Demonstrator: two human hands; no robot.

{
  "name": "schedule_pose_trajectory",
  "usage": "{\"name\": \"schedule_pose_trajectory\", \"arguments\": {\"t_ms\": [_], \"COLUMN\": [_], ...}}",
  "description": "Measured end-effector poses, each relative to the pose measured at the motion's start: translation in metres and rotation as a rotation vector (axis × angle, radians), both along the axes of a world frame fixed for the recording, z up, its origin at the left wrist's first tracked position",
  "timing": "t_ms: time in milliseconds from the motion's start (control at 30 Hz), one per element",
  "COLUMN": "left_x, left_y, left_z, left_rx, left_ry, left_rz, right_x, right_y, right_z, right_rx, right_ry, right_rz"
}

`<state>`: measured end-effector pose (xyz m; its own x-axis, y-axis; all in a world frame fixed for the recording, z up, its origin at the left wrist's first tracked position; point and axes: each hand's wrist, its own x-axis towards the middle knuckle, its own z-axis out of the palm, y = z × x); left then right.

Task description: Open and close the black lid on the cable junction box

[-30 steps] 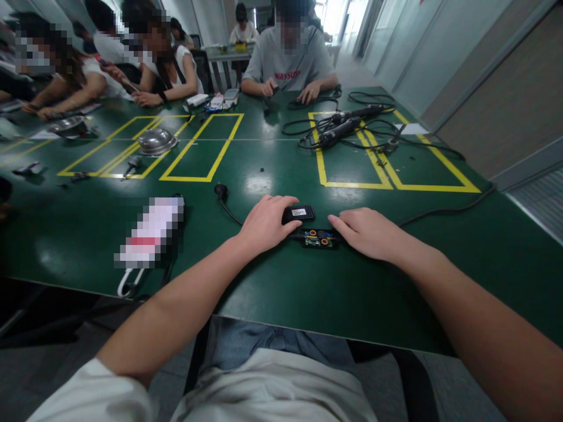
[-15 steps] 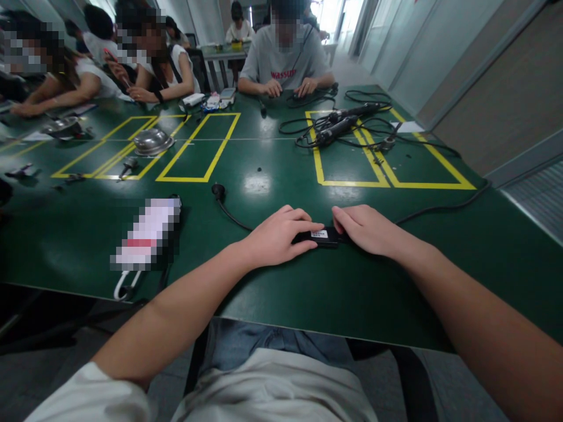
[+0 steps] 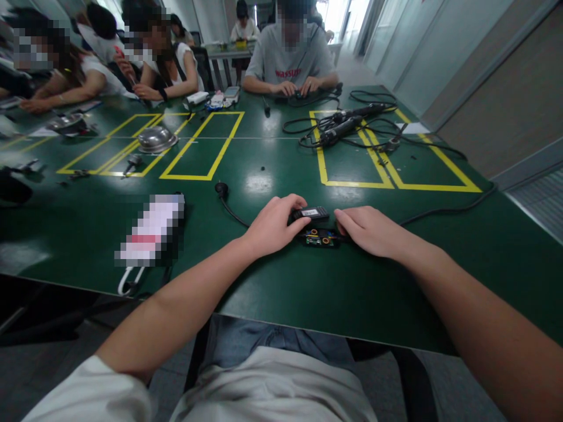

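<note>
My left hand (image 3: 277, 223) pinches a small black housing cover (image 3: 313, 213) with a white label, raised just above its other half. Below it on the green table lies the open lower housing (image 3: 323, 239), showing a circuit board with two yellowish ring-shaped coils and coloured wires. My right hand (image 3: 369, 231) is closed at the housing's right end, around the black cord that enters there; its fingertips are partly hidden. From the left end a cord (image 3: 233, 217) runs out under my left hand to a black plug (image 3: 221, 190).
A phone (image 3: 152, 228) with a white strap lies to the left. Yellow tape rectangles mark the table, with a metal bowl (image 3: 157, 140) and black corded tools (image 3: 341, 130) on them. A person in a grey shirt (image 3: 290, 58) works opposite; others sit at the left.
The labelled cover has come off the lower housing, lifted up and away in my left hand, exposing the circuit board. My right hand has stayed almost in place.
</note>
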<state>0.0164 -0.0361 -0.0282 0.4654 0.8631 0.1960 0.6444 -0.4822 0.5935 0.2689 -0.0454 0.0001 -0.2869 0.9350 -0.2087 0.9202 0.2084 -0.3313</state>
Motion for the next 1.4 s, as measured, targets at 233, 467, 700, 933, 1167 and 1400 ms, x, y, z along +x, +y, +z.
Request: {"name": "schedule_pose_trajectory", "arguments": {"t_ms": [233, 467, 700, 933, 1167, 1400], "left_x": [-0.004, -0.002, 0.0, 0.0, -0.007, -0.009], "left_y": [-0.001, -0.006, -0.005, -0.005, 0.001, 0.005], "left_z": [0.003, 0.014, 0.019, 0.018, 0.006, 0.002], "left_rx": [0.13, 0.086, 0.104, 0.069, 0.183, 0.151], "left_ry": [0.158, 0.468, 0.437, 0.482, 0.248, 0.099], "left_rz": [0.092, 0.02, 0.085, 0.016, 0.1, -0.056], "right_x": [0.003, 0.0, 0.001, 0.001, -0.001, 0.0], "right_y": [0.003, 0.004, 0.001, 0.002, 0.001, 0.001], "right_z": [-0.006, -0.01, -0.004, -0.01, -0.007, -0.002], "right_rx": [0.072, 0.104, 0.157, 0.131, 0.096, 0.053], "right_ry": [-0.093, -0.155, -0.117, -0.174, -0.155, -0.051], "right_rz": [0.079, 0.139, 0.104, 0.136, 0.091, 0.01]}}
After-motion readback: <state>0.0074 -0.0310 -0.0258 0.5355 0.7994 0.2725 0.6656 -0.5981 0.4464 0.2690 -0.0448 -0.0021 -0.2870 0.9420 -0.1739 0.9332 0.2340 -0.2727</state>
